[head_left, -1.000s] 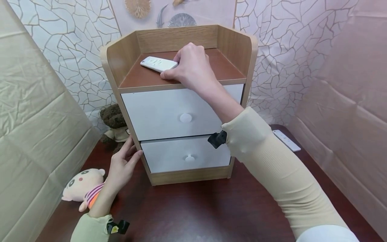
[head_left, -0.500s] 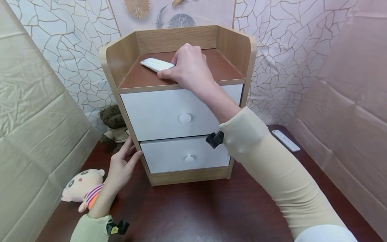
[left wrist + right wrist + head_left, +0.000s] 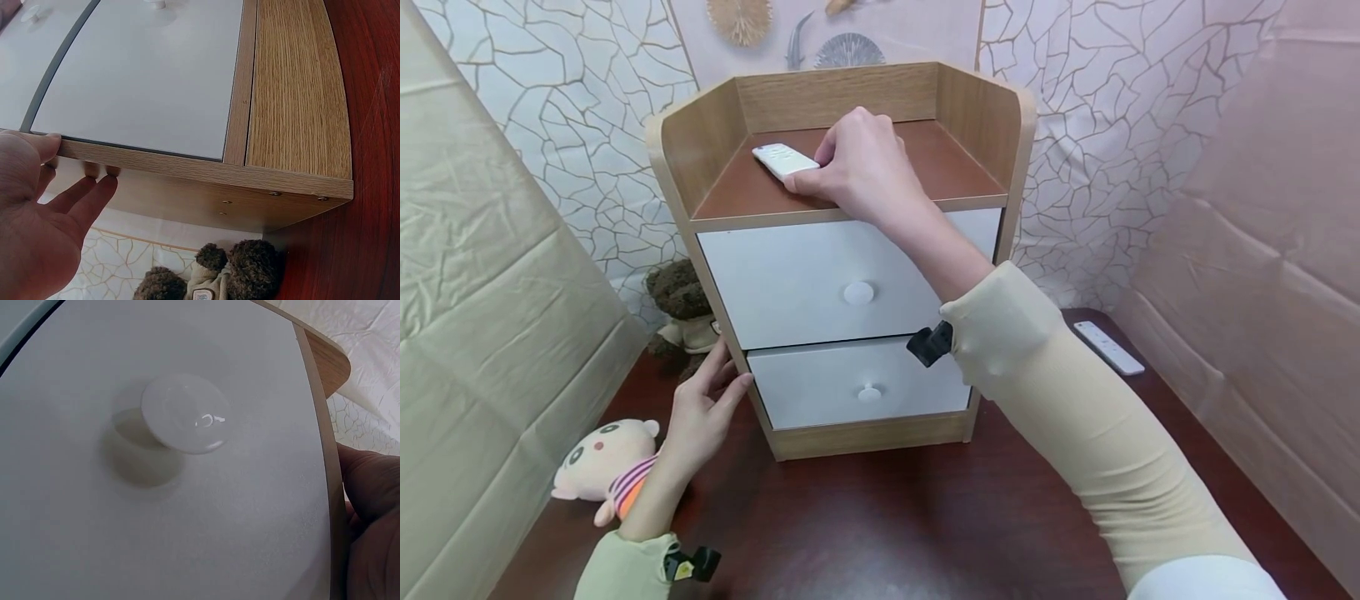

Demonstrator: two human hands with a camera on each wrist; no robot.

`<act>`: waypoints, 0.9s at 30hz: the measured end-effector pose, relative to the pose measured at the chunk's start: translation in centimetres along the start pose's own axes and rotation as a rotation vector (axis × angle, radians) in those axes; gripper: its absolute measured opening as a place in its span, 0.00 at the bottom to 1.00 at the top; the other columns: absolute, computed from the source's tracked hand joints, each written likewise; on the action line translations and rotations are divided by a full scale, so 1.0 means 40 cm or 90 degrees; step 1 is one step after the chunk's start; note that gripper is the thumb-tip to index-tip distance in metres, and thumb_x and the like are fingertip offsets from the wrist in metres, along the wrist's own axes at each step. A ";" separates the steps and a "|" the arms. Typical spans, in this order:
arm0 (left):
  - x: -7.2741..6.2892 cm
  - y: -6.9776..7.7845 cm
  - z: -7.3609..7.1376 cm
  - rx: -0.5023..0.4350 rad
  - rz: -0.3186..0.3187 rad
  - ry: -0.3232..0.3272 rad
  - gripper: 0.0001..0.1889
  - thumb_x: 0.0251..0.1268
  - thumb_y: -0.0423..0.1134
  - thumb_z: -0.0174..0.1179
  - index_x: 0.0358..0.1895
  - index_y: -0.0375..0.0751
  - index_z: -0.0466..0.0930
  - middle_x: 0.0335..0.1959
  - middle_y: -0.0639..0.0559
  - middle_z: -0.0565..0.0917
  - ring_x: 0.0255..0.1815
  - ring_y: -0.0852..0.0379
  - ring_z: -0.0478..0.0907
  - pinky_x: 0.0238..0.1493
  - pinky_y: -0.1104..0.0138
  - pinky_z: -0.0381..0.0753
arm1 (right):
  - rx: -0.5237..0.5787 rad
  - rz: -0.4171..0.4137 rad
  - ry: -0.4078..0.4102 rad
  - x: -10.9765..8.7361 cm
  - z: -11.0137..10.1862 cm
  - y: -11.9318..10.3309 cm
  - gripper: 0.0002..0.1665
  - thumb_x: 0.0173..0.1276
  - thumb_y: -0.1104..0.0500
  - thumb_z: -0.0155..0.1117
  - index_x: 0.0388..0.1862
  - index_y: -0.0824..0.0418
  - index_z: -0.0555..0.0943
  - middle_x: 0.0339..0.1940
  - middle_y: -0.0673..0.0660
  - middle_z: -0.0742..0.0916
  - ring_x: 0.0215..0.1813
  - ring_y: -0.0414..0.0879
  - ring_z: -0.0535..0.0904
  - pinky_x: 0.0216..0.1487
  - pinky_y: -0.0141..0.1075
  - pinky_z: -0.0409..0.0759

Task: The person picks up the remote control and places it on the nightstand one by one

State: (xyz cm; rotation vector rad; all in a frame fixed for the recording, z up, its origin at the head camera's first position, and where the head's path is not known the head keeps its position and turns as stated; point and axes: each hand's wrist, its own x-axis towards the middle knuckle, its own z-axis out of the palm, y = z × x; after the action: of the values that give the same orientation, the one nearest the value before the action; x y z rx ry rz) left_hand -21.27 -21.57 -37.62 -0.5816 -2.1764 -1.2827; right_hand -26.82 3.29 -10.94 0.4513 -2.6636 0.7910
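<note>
A small wooden drawer cabinet [image 3: 880, 215] with two white drawers stands upright on the table. Above its brown top shelf, my right hand [image 3: 868, 167] pinches the near end of a white remote control [image 3: 784, 158] between thumb and fingers; the hand covers that end. In the right wrist view, a round white knob [image 3: 185, 414] fills the middle, and my right hand [image 3: 378, 512] shows only at the edge, the remote hidden. My left hand [image 3: 703, 408] rests on the cabinet's left side; in the left wrist view its thumb lies at the front edge and extended fingers [image 3: 94, 200] touch the side panel.
A second white remote [image 3: 1108, 347] lies on the table [image 3: 880, 517] to the right. A pale plush toy [image 3: 606, 462] lies beside my left forearm. A brown teddy bear [image 3: 681, 296] sits behind the cabinet's left side. Fabric-covered panels [image 3: 1247, 250] border both sides.
My right hand has slid slightly left on the shelf. The remote has turned a little and less of it shows past the fingers. My left hand has stayed at the cabinet's side.
</note>
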 end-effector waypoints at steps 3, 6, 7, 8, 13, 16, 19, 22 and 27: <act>0.000 -0.002 0.000 0.003 0.003 -0.001 0.36 0.68 0.19 0.62 0.78 0.31 0.62 0.72 0.35 0.70 0.60 0.32 0.77 0.50 0.82 0.75 | 0.007 -0.002 0.000 0.000 0.003 -0.001 0.22 0.63 0.41 0.76 0.45 0.56 0.92 0.48 0.48 0.87 0.49 0.43 0.76 0.43 0.34 0.74; 0.000 -0.001 0.001 0.005 0.005 -0.001 0.36 0.68 0.20 0.62 0.78 0.31 0.62 0.72 0.36 0.71 0.60 0.33 0.77 0.50 0.82 0.76 | 0.007 -0.003 0.001 -0.001 0.003 0.000 0.22 0.63 0.40 0.76 0.45 0.56 0.92 0.48 0.49 0.87 0.48 0.43 0.76 0.44 0.35 0.74; 0.000 0.000 0.001 0.006 0.005 -0.001 0.35 0.68 0.20 0.62 0.78 0.31 0.62 0.72 0.36 0.71 0.60 0.33 0.77 0.50 0.81 0.76 | 0.007 -0.002 0.002 -0.001 0.003 0.000 0.23 0.63 0.40 0.76 0.46 0.56 0.92 0.47 0.49 0.87 0.49 0.43 0.76 0.44 0.35 0.74; 0.000 0.000 0.002 0.006 0.005 0.000 0.35 0.68 0.20 0.62 0.78 0.32 0.62 0.72 0.36 0.71 0.60 0.33 0.77 0.50 0.81 0.76 | 0.007 -0.002 0.001 -0.001 0.003 0.000 0.23 0.63 0.40 0.76 0.46 0.56 0.92 0.48 0.49 0.87 0.49 0.43 0.76 0.44 0.35 0.74; 0.000 -0.003 0.002 0.011 0.002 -0.002 0.36 0.69 0.21 0.62 0.78 0.33 0.61 0.73 0.37 0.70 0.61 0.37 0.77 0.51 0.80 0.76 | 0.010 -0.003 0.002 -0.003 -0.001 0.002 0.24 0.63 0.40 0.76 0.48 0.57 0.92 0.50 0.49 0.87 0.50 0.43 0.76 0.45 0.35 0.74; 0.000 -0.004 0.001 0.011 0.001 -0.004 0.36 0.69 0.21 0.61 0.79 0.33 0.60 0.73 0.37 0.70 0.61 0.39 0.77 0.51 0.80 0.77 | 0.016 -0.007 0.008 -0.007 -0.005 0.005 0.24 0.63 0.41 0.76 0.48 0.56 0.92 0.51 0.49 0.86 0.51 0.43 0.76 0.46 0.34 0.74; -0.001 -0.002 0.001 0.004 0.000 -0.004 0.36 0.69 0.21 0.61 0.79 0.33 0.61 0.73 0.37 0.70 0.61 0.39 0.77 0.51 0.81 0.76 | 0.023 -0.012 0.010 -0.012 -0.012 0.010 0.23 0.63 0.42 0.77 0.48 0.56 0.92 0.52 0.50 0.87 0.52 0.42 0.76 0.47 0.33 0.74; -0.001 0.001 0.000 -0.001 -0.001 -0.001 0.35 0.69 0.21 0.61 0.78 0.33 0.61 0.72 0.38 0.71 0.61 0.37 0.77 0.50 0.81 0.77 | 0.039 -0.020 0.012 -0.020 -0.021 0.018 0.24 0.63 0.43 0.77 0.51 0.57 0.90 0.52 0.50 0.87 0.53 0.41 0.76 0.47 0.31 0.75; 0.000 0.003 -0.002 -0.003 -0.001 0.001 0.36 0.68 0.20 0.62 0.78 0.31 0.62 0.71 0.35 0.71 0.60 0.34 0.77 0.50 0.81 0.76 | 0.079 -0.034 0.029 -0.044 -0.046 0.046 0.27 0.64 0.45 0.77 0.57 0.57 0.87 0.49 0.50 0.85 0.50 0.38 0.77 0.46 0.29 0.76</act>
State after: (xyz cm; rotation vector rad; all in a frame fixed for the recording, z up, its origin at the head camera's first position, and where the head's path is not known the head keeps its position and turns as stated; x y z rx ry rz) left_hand -21.19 -21.58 -37.54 -0.5808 -2.1744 -1.2889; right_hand -25.57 6.18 -11.03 0.5258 -2.5594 0.9433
